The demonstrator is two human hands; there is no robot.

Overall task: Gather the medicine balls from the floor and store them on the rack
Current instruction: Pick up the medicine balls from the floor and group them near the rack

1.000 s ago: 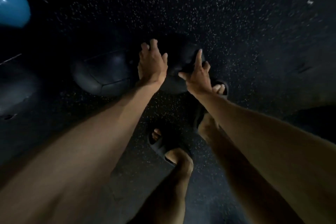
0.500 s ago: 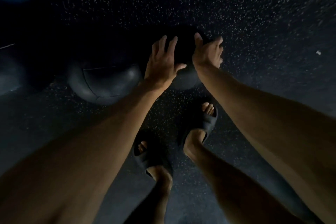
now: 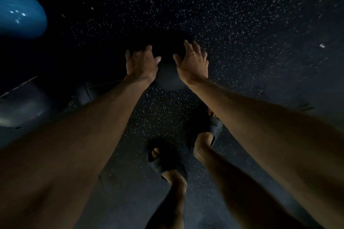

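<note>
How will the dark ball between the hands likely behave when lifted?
Probably heavy for its size: both the left hand and right hand cup the ball. Being round, it would likely roll on the flat floor if nudged. Its dull surface seems grippy.

You hold a dark round medicine ball (image 3: 168,75) between your left hand (image 3: 141,63) and right hand (image 3: 193,62). A second dark ball (image 3: 93,92), seamed, lies to its left, half hidden.
</note>
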